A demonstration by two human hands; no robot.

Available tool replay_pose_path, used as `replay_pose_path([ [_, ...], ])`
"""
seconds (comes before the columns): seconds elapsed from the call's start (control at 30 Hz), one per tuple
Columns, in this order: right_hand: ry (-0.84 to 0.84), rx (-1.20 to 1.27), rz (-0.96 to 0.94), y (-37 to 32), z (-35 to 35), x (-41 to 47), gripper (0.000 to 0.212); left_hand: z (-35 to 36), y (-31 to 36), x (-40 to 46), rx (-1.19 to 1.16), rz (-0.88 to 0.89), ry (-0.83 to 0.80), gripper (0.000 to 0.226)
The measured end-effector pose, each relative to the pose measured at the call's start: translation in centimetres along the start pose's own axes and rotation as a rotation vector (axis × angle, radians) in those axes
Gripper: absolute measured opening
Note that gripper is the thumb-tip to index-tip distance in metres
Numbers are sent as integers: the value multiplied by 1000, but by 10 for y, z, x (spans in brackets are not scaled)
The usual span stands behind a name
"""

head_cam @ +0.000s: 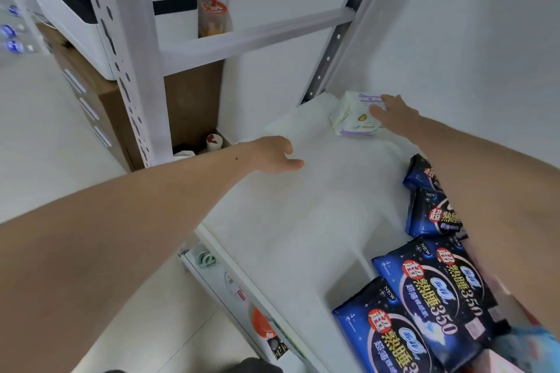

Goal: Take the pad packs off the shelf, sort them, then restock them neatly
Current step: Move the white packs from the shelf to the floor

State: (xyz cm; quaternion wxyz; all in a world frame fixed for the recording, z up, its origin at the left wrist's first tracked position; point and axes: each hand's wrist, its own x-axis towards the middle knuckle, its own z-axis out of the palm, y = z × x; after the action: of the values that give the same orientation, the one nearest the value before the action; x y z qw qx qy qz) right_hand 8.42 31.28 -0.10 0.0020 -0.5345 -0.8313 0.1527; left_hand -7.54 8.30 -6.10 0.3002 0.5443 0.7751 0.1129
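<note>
White shelf (303, 191), dark packs (424, 297) (front-right corner).

dark blue packs (424, 306) under right forearm (472, 160)

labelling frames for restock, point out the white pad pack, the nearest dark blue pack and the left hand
white pad pack (353, 118), head view, on its front face
nearest dark blue pack (391, 339), head view, on its printed front
left hand (272, 156), head view, on the back of the hand
</note>
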Motion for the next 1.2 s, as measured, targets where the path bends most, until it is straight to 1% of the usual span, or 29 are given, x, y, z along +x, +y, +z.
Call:
replay_pose_path([
  [0.07, -58, 43, 4, 5, -1, 7, 64, -1, -1, 2, 1, 3, 14, 62],
  [0.13, -110, 89, 10, 3, 0, 10, 63, -2, -2, 3, -5, 3, 26, 60],
  [0.17, -109, 94, -1, 2, 2, 11, 61, -2, -2, 4, -13, 2, 29, 60],
  [0.23, -60, 107, -18, -2, 2, 11, 57, -1, -2, 6, -18, 3, 35, 60],
  [0.27, -6, 106, -25, -2, 2, 14, 58, -1, -2, 7, -12, 5, 40, 60],
  [0.33, 127, 104, -37, 0, -1, 23, 63, 0, -3, 9, -1, 5, 58, 59],
  [0.37, 162, 108, -36, 0, -3, 26, 68, 0, -3, 9, -1, 4, 65, 59],
  [0.4, 153, 99, -37, -1, -3, 29, 75, 0, -4, 9, -1, 3, 69, 59],
  [0.43, 101, 78, -38, -2, -3, 33, 84, 1, -4, 10, 3, 3, 69, 59],
  [0.5, -73, 15, -56, -2, 3, 41, 103, 2, -6, 10, 17, 7, 68, 57],
  [0.53, -136, -27, -84, -3, 5, 43, 107, 2, -7, 10, 23, 10, 69, 57],
  [0.6, -138, -127, -134, -3, 7, 46, 109, 3, -8, 11, 24, 12, 72, 56],
  [0.67, -102, -217, -147, -3, 4, 44, 107, 2, -9, 11, 17, 9, 74, 56],
  [0.7, -109, -236, -148, -4, 2, 40, 102, 2, -8, 11, 16, 10, 77, 56],
  [0.77, -95, -210, -153, -7, 1, 33, 91, 0, -8, 11, 16, 17, 85, 56],
  [0.87, -52, -233, -119, -14, 2, 13, 83, 0, -6, 9, -7, 23, 72, 56],
  [0.9, -65, -246, -114, -16, 2, 5, 81, 0, -6, 7, -11, 28, 68, 56],
  [0.93, -91, -209, -108, -18, 3, -2, 78, 0, -6, 4, -9, 36, 66, 56],
  [1.0, -151, -53, -78, -18, 7, -18, 72, 1, -4, -3, 0, 56, 69, 57],
  [1.07, -166, 84, -44, -19, 12, -38, 67, 2, -3, -12, -10, 68, 55, 60],
  [1.2, -182, 204, 0, -30, 20, -87, 57, -2, -7, -38, -41, 100, 29, 70],
])
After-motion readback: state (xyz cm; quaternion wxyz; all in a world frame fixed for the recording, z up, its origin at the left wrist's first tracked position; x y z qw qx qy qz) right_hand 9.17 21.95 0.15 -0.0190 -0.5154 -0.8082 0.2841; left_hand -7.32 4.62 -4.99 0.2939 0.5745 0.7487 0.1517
